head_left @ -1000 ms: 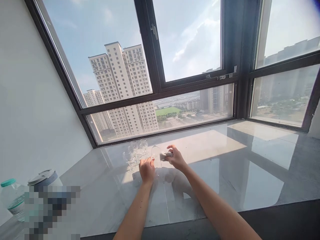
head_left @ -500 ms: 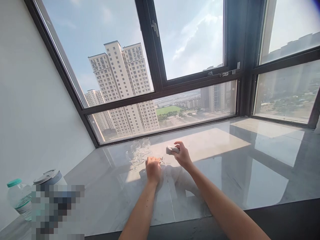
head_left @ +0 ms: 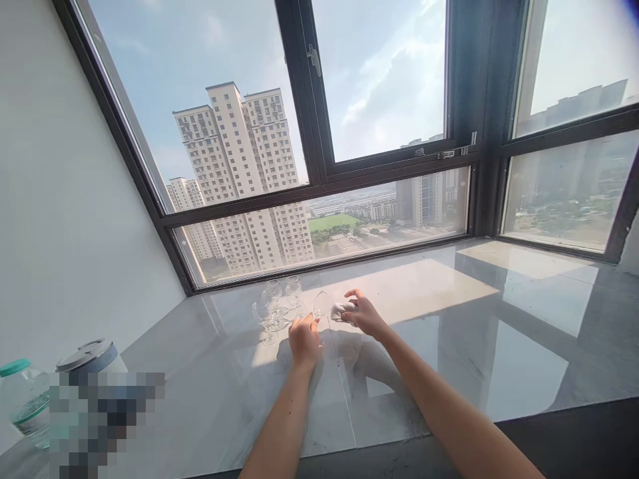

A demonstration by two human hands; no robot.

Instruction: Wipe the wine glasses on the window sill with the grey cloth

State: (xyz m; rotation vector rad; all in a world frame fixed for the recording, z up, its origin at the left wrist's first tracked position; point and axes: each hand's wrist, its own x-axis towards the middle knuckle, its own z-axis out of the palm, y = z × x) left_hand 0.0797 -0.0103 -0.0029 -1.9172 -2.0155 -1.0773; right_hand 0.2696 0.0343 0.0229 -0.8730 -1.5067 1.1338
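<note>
My left hand is closed around the lower part of a small clear stemmed glass, whose bowl shows above the fingers. Just to the right, my right hand grips a bunched white cloth close beside that bowl. Whether cloth and glass touch, I cannot tell. Left of my left hand several more clear stemmed glasses stand grouped on the glossy stone sill.
A clear bottle with a green cap and a lidded cup stand at the left, partly blurred out. Dark-framed windows rise behind the sill. A pale wall bounds the left side.
The glass bowl, hard to make out before, now shows upright above my left fingers. My right hand has shifted slightly down with the cloth, which looks more crumpled. The view has tilted slightly.
</note>
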